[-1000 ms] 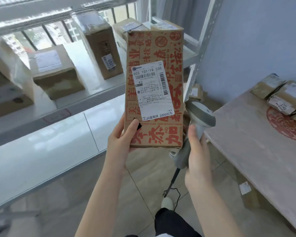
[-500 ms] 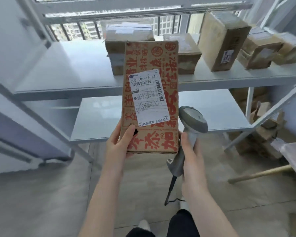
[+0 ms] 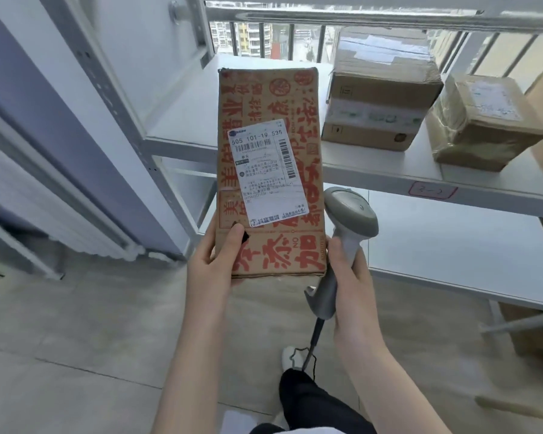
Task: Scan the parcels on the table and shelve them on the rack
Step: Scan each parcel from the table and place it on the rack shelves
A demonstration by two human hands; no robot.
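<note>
Grey steel of the rack post [image 3: 107, 89] fills my far left, so I judge we are at the rack; the counter is out of view. Next comes the left hand [image 3: 206, 264]: its thumb lies on the front of the parcel [image 3: 270, 98] near the lower left corner, and its fingers wrap behind, gripping it. The parcel is a tall brown box with red print, held upright in the air in front of the upper shelf [image 3: 182, 120] and resting on nothing. Its white label [image 3: 267, 173] faces me, barcodes in plain sight.

Just right of the box is the scanner [image 3: 350, 214], its head beside the parcel and not aimed at the label. The right hand [image 3: 350, 277] has its fingers clenched round the handle, thumb just beside the parcel's lower right corner. I see no scan light, so I cannot tell whether this one is scanned; its place at the rack suggests it is.

Further right, a large taped box [image 3: 376, 98] and a smaller wrapped box [image 3: 483, 120] sit on the upper shelf, which I take as work done. A shelf tag [image 3: 431, 191] marks the lip below them.

What is left: setting this parcel down, likely on the shelf behind it, then going back for whatever waits on the counter, which I cannot count.
</note>
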